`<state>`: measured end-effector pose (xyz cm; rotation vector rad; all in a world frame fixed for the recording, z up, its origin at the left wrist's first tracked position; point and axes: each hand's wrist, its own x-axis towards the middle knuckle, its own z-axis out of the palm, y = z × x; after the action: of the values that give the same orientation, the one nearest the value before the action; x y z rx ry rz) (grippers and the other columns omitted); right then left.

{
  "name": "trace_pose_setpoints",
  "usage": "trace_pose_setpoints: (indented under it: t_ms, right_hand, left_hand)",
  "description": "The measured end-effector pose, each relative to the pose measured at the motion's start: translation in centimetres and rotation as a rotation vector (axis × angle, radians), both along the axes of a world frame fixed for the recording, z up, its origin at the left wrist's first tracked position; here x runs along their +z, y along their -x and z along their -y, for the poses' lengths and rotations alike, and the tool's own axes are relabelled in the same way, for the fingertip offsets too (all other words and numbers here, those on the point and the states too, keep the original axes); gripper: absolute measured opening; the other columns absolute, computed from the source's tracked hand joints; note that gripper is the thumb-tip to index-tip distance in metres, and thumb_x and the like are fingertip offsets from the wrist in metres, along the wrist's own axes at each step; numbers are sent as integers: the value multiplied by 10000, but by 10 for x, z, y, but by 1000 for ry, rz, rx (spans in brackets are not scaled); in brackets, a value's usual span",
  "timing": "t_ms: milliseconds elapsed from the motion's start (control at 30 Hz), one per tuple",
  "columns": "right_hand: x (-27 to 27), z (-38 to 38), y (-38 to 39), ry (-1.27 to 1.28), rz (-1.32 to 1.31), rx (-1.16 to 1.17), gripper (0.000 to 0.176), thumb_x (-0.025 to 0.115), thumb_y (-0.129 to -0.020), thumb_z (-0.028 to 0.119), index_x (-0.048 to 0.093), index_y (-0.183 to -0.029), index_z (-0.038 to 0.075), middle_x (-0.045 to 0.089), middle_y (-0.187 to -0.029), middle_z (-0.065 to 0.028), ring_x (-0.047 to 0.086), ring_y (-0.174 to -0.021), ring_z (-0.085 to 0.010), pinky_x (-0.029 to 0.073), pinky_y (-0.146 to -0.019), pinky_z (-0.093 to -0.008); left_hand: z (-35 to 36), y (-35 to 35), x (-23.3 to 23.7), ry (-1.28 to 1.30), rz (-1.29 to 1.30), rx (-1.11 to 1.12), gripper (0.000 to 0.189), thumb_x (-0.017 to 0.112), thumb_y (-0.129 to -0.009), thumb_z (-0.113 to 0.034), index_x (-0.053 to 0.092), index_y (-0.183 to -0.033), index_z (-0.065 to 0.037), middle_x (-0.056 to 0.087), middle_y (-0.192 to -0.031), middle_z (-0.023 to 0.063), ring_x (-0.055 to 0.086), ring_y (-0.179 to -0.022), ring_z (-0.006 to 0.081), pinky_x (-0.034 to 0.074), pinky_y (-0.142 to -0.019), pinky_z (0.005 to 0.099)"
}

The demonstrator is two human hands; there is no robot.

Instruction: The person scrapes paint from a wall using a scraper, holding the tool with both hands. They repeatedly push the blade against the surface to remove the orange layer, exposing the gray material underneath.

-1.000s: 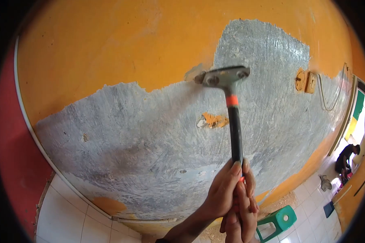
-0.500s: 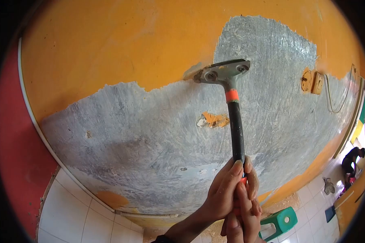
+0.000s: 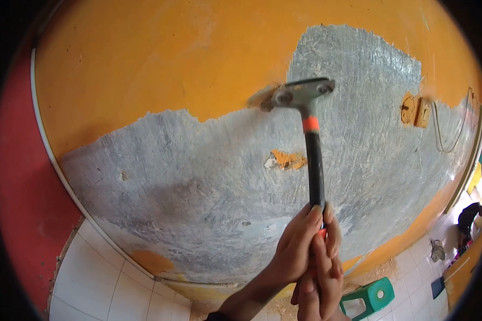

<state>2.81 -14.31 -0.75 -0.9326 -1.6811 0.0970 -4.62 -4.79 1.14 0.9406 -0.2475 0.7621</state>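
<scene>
Head view — scraper (image 3: 315,166), black-handled, orange-banded, grey-headed

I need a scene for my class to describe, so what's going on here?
Someone grips a scraper, left hand above right hand, its blurred head up where orange paint meets a wide grey patch of wall. A scrap of orange shows inside the grey. A green stool is at lower right, with another person farther off.
</scene>
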Motion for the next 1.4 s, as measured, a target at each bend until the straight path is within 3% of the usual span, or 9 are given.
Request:
trace_pose_setpoints:
  t_ms: [333,400,533,600,733,767,1200,1267,1400]
  right_hand:
    - [-1,1,-5,64,0,13,537,349,-912,127,307,-1398,-98,280,-1449,-314,257,-1370,-425,221,-1110,-440]
    - [-11,12,15,170,-118,-235,533,388,-916,208,364,-1370,-69,442,-1299,-252,566,-970,-179,419,-885,-341]
    - [-10,11,10,311,-252,-271,571,386,-907,216,323,-1410,-48,379,-1404,-219,571,-1048,-186,405,-938,-329]
    - [7,-3,-2,51,7,-27,536,341,-914,130,307,-1398,-98,267,-1456,-312,244,-1375,-426,203,-1116,-444]
    - [-2,14,20,282,-201,-306,566,381,-908,210,325,-1413,-39,362,-1422,-199,572,-1048,-176,404,-934,-324]
    - [3,-6,4,-114,-8,-16,530,347,-913,119,310,-1395,-101,283,-1452,-305,258,-1370,-424,194,-1118,-442]
    - [27,4,3,-35,-46,24,549,354,-908,143,305,-1399,-98,258,-1465,-302,234,-1387,-398,181,-1126,-424]
    - [18,22,24,457,-474,-182,572,378,-910,222,318,-1415,-40,341,-1441,-193,592,-955,-145,448,-847,-297]
    - [21,-18,-8,-168,238,-337,573,369,-913,197,290,-1426,-43,336,-1455,-203,561,-723,-68,444,-622,-199]
  left_hand:
    - [-1,-4,9,-4,17,-14,282,269,-1026,-323,374,-1002,-63,493,-710,97,522,-532,160,542,-536,307]
    - [2,-5,0,-17,-25,36,287,274,-1026,-331,376,-997,-64,493,-708,94,524,-529,161,539,-536,303]
    - [-7,-6,2,-75,2,14,288,284,-1024,-343,377,-1002,-71,497,-714,89,545,-536,174,538,-532,310]
    - [0,-6,22,23,-72,89,319,329,-997,-374,359,-977,-58,465,-637,108,537,-423,254,525,-453,345]
    - [3,-5,9,-30,-9,0,290,290,-1021,-359,378,-1010,-83,504,-715,92,581,-518,209,546,-526,322]
    - [1,-5,12,-23,15,-25,281,291,-1022,-352,375,-1010,-84,502,-715,93,579,-516,212,550,-531,326]
    - [-4,-12,32,-3,-44,32,286,319,-999,-360,351,-984,-77,472,-651,107,560,-448,269,537,-494,375]
    - [-3,-13,17,-23,-61,72,289,326,-996,-366,350,-983,-78,471,-650,106,557,-443,271,535,-487,373]
    - [-14,-12,29,-35,12,-9,288,297,-1018,-358,377,-1010,-82,495,-715,99,589,-519,227,546,-529,352]
